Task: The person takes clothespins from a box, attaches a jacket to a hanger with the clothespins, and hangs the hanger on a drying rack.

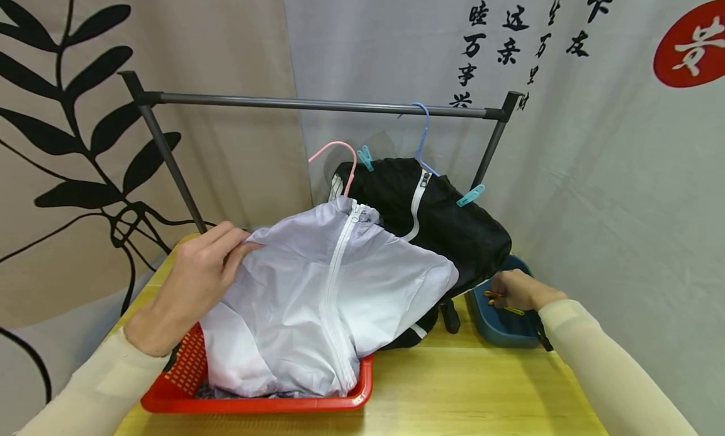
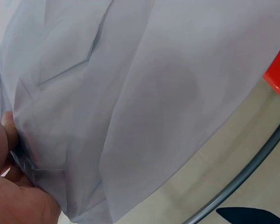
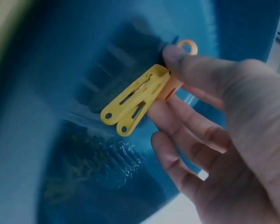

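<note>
A white-to-lilac zip jacket (image 1: 294, 285) with a pink hanger (image 1: 334, 148) at its neck drapes over a red basket (image 1: 260, 404). My left hand (image 1: 195, 279) pinches the jacket at its left shoulder; in the left wrist view thumb and fingers grip the pale cloth (image 2: 144, 107). Inside a blue bin (image 1: 498, 341) at the right is my right hand (image 1: 523, 289). Between thumb and fingers it pinches an orange clothespin (image 3: 170, 88), with a yellow clothespin (image 3: 135, 100) against it. Whether the two are clipped together I cannot tell.
Behind the jacket, a black jacket (image 1: 464, 234) is on a blue hanger (image 1: 421, 134) hooked over the rack's bar (image 1: 283, 101). Teal clothespins (image 1: 471, 195) are on its shoulders. Everything stands on a yellow wooden table (image 1: 453, 392), with a printed curtain behind.
</note>
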Motion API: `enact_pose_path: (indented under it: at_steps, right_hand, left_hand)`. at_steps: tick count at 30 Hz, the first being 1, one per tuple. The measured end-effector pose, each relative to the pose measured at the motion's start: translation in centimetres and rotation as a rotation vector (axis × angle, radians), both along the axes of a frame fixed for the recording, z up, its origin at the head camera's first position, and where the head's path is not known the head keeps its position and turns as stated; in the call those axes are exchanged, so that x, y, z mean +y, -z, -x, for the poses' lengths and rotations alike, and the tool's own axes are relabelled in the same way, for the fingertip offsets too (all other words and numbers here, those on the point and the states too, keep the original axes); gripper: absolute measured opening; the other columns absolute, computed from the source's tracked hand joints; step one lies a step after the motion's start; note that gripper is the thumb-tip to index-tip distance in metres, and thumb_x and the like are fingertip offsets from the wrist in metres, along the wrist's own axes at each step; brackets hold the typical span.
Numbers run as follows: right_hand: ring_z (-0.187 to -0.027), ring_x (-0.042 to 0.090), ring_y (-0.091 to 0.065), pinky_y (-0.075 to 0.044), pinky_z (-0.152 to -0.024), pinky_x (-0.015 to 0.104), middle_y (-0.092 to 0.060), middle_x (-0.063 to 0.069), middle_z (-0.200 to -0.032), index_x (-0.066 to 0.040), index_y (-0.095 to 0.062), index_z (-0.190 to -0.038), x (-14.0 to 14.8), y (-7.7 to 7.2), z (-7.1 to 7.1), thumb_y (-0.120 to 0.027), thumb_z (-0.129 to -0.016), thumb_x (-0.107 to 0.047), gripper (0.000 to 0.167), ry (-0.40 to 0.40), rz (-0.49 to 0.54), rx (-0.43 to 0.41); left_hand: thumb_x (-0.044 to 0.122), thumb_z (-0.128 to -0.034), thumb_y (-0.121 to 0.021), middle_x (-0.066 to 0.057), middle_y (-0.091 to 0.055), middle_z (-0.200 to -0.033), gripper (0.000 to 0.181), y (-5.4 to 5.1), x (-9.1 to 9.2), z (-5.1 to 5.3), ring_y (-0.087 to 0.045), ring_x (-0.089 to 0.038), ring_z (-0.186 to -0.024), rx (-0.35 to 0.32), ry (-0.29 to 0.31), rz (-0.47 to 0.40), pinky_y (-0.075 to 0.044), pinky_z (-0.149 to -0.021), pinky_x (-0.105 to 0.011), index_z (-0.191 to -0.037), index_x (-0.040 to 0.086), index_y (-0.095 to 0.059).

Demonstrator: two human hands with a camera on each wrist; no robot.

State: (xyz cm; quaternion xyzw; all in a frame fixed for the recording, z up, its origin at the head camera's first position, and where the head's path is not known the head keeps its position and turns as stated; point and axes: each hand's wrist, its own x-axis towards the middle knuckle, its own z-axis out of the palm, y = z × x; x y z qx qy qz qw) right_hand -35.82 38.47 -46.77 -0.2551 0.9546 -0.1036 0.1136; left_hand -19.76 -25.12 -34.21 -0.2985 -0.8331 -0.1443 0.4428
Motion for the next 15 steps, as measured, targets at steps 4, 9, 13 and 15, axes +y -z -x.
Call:
enact_pose_path:
  at_steps: [4,9,13,15]
  right_hand:
    - [-0.08,0.014,-0.066,-0.067,-0.076,0.037,-0.082,0.003,-0.096,-0.007,-0.084,-0.104,0.09,0.34,-0.01,-0.097,-0.095,-0.008,0.017,0.009,-0.002,0.003]
    - [-0.077,0.013,-0.063,-0.064,-0.073,0.03,-0.079,-0.001,-0.091,-0.008,-0.083,-0.101,0.24,0.51,-0.19,-0.094,-0.098,-0.008,0.012,0.013,0.034,0.011]
    - [-0.074,0.012,-0.062,-0.059,-0.069,0.026,-0.076,-0.001,-0.087,-0.007,-0.082,-0.098,0.4,0.32,-0.35,-0.091,-0.101,-0.007,0.009,0.016,0.08,0.038]
    - [-0.075,0.012,-0.063,-0.059,-0.069,0.025,-0.077,-0.001,-0.087,-0.007,-0.082,-0.099,0.47,0.13,-0.45,-0.09,-0.101,-0.007,0.008,0.033,0.095,0.054]
  left_hand:
    - [0.013,-0.0935,-0.085,-0.008,-0.07,-0.088,0.014,0.07,0.04,-0.04,-0.067,-0.015,-0.071,-0.004,-0.002,-0.007,-0.06,-0.064,-0.026,-0.098,0.001,-0.079]
    - [0.018,-0.0968,-0.08,-0.008,-0.069,-0.088,0.017,0.13,0.05,-0.02,-0.066,-0.014,-0.07,-0.006,-0.003,-0.004,-0.06,-0.063,-0.024,-0.098,0.001,-0.078]
    - [0.024,-0.1027,-0.074,-0.009,-0.07,-0.088,0.024,0.15,0.05,0.04,-0.066,-0.014,-0.071,0.0,0.004,-0.005,-0.06,-0.063,-0.025,-0.098,0.001,-0.078]
    - [0.028,-0.1067,-0.071,-0.008,-0.07,-0.088,0.03,0.17,0.04,0.09,-0.066,-0.014,-0.071,0.004,0.01,-0.008,-0.06,-0.063,-0.025,-0.098,0.001,-0.078]
